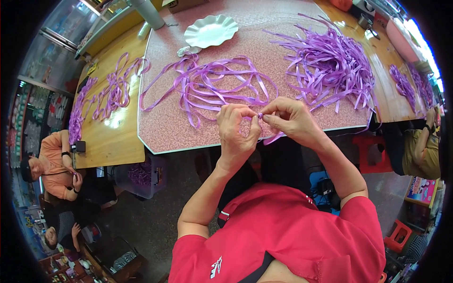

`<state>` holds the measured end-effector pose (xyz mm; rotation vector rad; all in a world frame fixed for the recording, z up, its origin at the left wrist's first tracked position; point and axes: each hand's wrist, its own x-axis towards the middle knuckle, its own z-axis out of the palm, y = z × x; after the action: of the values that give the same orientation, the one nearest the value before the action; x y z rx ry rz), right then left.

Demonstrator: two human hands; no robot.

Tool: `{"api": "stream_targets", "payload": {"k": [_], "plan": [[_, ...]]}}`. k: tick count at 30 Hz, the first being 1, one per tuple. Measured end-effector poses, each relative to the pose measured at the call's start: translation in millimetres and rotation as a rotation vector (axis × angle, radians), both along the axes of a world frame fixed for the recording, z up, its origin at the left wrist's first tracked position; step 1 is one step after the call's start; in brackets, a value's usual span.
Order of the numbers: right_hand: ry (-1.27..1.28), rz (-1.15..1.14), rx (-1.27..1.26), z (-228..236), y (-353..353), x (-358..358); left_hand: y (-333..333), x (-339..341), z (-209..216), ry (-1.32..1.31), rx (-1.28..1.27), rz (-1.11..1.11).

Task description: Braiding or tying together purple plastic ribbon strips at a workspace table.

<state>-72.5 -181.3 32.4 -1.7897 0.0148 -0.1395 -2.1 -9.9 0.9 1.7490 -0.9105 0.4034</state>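
— Left hand [234,132] and right hand [293,120] meet at the near edge of the bench [179,136], thumb and forefinger of each pinched narrow on a purple ribbon [260,115]!

— Where is it, exactly?

— Right between the two sets of fingertips, a tiny bunched bit. Knot or fold? Can't tell from here. A loose tail [272,139] hangs just below the right hand's fingers.

— And how does stuff like that handle?

— Feather-light, I'd say, soft and limp, a bit slippery with that sheen, hardly fragile. Best hold is close beside the bunched bit, fingertips only.

— And beyond?

— Loose ribbon tangle [214,86] just past the left hand; big ribbon heap [332,66] farther off, beyond the right!
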Motion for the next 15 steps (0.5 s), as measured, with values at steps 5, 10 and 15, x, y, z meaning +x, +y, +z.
{"api": "stream_targets", "payload": {"k": [5, 10, 15], "plan": [[0.176, -0.025, 0.061, 1.4, 6.8, -1.5, 2.6, -2.5, -1.1, 0.034, -0.023, -0.006], [0.189, -0.017, 0.049, 11.6, 8.6, -3.9, 2.6, -4.2, -2.9, 0.067, -0.053, -0.013], [0.165, -0.038, 0.000, 11.6, 7.4, -4.1, 1.3, -4.4, -3.7, 0.071, -0.057, -0.025]]}}
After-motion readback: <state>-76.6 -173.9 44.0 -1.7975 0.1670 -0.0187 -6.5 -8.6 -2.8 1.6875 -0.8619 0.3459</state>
